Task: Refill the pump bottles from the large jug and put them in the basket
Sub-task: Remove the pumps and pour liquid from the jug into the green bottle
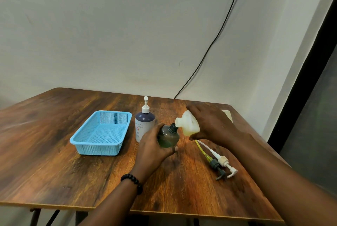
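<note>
My left hand grips a small dark translucent bottle with its pump off, standing on the table. My right hand holds the pale jug tilted, its spout at the bottle's open neck. Yellowish liquid shows in the jug's lower part. A white-and-navy pump bottle stands upright just left of them, pump on. The blue plastic basket sits to the left with nothing in it. Two removed pump heads, one dark and one white, lie on the table to the right.
The wooden table has its front edge close to me and its right edge near my right forearm. A pale flat object lies at the far right corner. A black cable runs down the wall behind the table.
</note>
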